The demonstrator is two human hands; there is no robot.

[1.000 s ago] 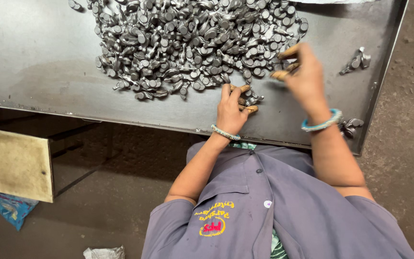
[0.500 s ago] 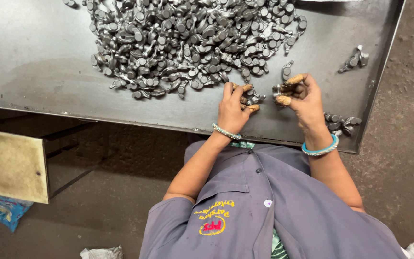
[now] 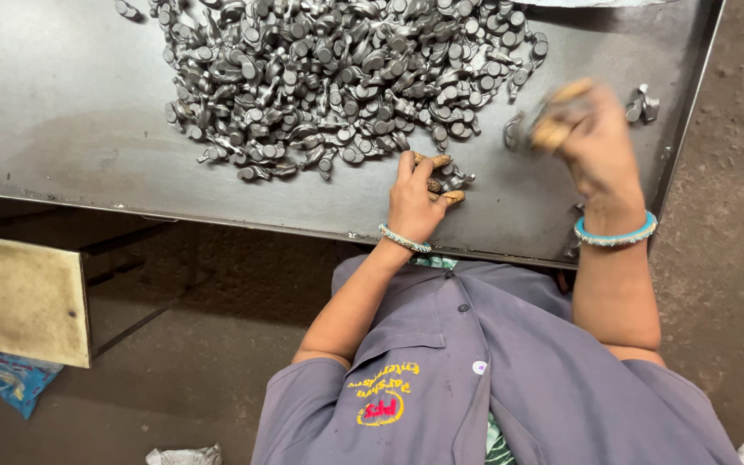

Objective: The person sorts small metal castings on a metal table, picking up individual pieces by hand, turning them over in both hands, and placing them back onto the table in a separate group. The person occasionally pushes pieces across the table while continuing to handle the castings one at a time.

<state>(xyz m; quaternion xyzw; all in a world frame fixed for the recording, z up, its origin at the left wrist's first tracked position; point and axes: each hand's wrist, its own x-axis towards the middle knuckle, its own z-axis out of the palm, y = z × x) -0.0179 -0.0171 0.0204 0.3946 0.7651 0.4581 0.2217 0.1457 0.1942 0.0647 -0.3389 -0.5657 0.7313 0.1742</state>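
A big heap of small grey metal parts (image 3: 337,77) lies on a dark steel table (image 3: 62,112). My left hand (image 3: 415,198) rests on the table near its front edge, fingers curled over a few parts (image 3: 454,179) pulled from the heap. My right hand (image 3: 592,146) is raised and blurred to the right of the heap, its fingers closed around metal parts (image 3: 553,116). One loose part (image 3: 512,131) lies just left of it. Both wrists wear turquoise bangles.
A small cluster of parts (image 3: 641,105) sits near the table's right edge. A tan board (image 3: 19,297) stands at the lower left over a dirt floor, with a blue wrapper (image 3: 15,379) beside it. My grey shirt fills the lower middle.
My right hand has lifted from beside my left hand and swung up and right toward the table's right side. My left hand has stayed on its small group of parts.
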